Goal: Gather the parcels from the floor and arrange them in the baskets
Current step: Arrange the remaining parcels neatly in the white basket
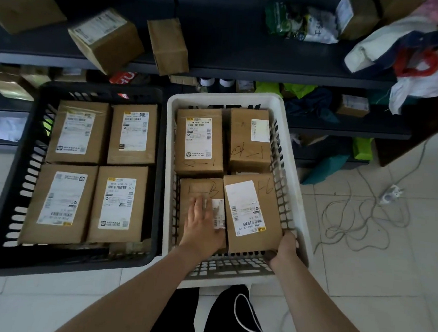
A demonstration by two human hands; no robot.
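Note:
Two baskets stand side by side on the floor. The black basket point(10, 204) on the left holds several brown parcels with white labels. The white basket point(296, 186) on the right also holds several. My left hand point(201, 226) lies flat, fingers straight, on the near-left parcel point(198, 190) in the white basket. My right hand point(284, 249) grips the near right corner of the near-right parcel point(253, 214), its fingers curled under the box's edge. Two more parcels, one point(200, 141) and another point(250, 139), fill the far half.
A dark shelf point(244, 64) behind the baskets carries loose boxes and bags, with more stuffed below. A tangled grey cable point(358, 220) and plug lie on the tiled floor to the right. My dark trousers and a white drawstring show at the bottom.

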